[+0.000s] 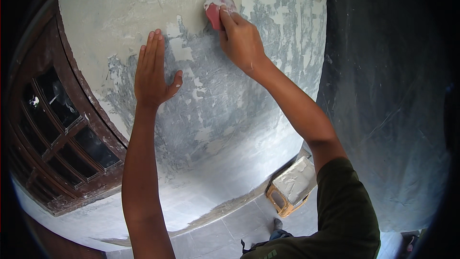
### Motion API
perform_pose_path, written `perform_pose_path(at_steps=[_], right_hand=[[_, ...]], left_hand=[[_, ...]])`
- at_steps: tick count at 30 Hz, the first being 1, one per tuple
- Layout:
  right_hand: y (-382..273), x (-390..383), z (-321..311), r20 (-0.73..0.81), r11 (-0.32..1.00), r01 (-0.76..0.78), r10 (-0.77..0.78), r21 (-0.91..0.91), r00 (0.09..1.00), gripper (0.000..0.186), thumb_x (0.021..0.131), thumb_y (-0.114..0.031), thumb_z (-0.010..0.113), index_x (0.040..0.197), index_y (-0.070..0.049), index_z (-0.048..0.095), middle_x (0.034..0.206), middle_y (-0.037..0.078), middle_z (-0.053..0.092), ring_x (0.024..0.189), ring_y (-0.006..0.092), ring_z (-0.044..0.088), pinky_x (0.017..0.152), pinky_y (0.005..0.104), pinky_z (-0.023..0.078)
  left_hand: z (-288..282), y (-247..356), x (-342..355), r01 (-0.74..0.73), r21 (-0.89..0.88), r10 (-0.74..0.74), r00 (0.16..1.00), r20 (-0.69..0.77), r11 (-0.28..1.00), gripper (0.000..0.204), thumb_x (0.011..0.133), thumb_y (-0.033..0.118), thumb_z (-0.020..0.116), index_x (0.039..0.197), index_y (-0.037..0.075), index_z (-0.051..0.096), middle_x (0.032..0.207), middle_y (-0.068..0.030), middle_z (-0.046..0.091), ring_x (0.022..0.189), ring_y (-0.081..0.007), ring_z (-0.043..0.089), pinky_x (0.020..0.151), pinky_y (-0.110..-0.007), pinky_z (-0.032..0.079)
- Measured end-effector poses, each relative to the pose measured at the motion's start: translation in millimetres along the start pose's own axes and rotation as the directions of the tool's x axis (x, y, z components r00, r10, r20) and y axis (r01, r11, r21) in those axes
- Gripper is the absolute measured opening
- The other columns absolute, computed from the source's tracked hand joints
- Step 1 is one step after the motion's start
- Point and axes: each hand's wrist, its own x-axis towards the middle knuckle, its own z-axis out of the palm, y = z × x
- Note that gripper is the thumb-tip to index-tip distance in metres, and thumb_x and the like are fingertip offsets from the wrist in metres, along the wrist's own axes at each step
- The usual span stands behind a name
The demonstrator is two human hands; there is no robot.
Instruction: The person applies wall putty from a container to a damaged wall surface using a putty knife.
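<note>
My right hand (242, 41) grips a red putty scraper (215, 15) whose blade edge is smeared with white putty, and presses it to the upper part of the wall (187, 105). Cream putty coats the wall above and to the left, while its middle is bare grey with patchy white streaks. Flat against the wall, lower and to the left of the scraper, lies my left hand (152, 69), fingers stretched upward and thumb out. It holds nothing, and a white speck shows on the thumb.
A brown wooden window frame (84, 132) with glass panes borders the wall on the left. Below right, a yellowish stool (282, 204) carries a putty-covered board (294, 180) on the grey tiled floor (213, 235). A dark sheet-like surface (383, 101) stands at the right.
</note>
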Motion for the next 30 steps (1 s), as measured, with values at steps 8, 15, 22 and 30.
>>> perform_pose_path(at_steps=[8,15,22,30], right_hand=[[-9,-30,34,0.193,0.993,0.081,-0.063,-0.088,0.979,0.046,0.082,0.004,0.054,0.128,0.009,0.051,0.100,0.023,0.061,0.082,0.0399,0.066,0.072,0.0447,0.057],[22,14,-9,-0.018,0.995,-0.064,0.063,-0.071,0.998,0.050,0.079,0.001,0.063,0.129,0.004,0.054,0.094,0.020,0.063,0.079,0.0388,0.066,0.068,0.0447,0.055],[4,-22,24,0.193,0.977,0.075,-0.035,-0.202,0.981,0.047,0.079,0.003,0.058,0.125,0.013,0.052,0.094,0.020,0.061,0.089,0.0343,0.067,0.062,0.0382,0.060],[21,17,-8,-0.058,0.994,-0.027,0.021,-0.107,0.998,0.056,0.077,0.002,0.064,0.132,0.002,0.053,0.092,0.016,0.062,0.078,0.0343,0.066,0.066,0.0432,0.055]], left_hand=[[-2,-5,-3,0.002,0.015,-0.002,1.000,-0.008,1.000,0.087,0.086,0.039,0.059,0.154,0.000,0.023,0.157,-0.0194,0.033,0.148,-0.0343,0.029,0.119,-0.050,0.025],[0,2,1,0.002,-0.021,-0.002,1.000,-0.004,1.000,0.089,0.083,0.037,0.062,0.154,0.000,0.023,0.158,-0.0193,0.033,0.148,-0.0339,0.028,0.119,-0.050,0.025],[-5,-3,-4,0.015,-0.010,-0.015,1.000,0.004,1.000,0.090,0.082,0.036,0.063,0.154,0.001,0.023,0.158,-0.0186,0.032,0.149,-0.0331,0.028,0.119,-0.049,0.025],[-2,1,0,0.013,-0.004,-0.013,1.000,0.009,1.000,0.089,0.083,0.038,0.061,0.154,0.001,0.023,0.158,-0.0184,0.032,0.149,-0.0326,0.027,0.119,-0.049,0.025]])
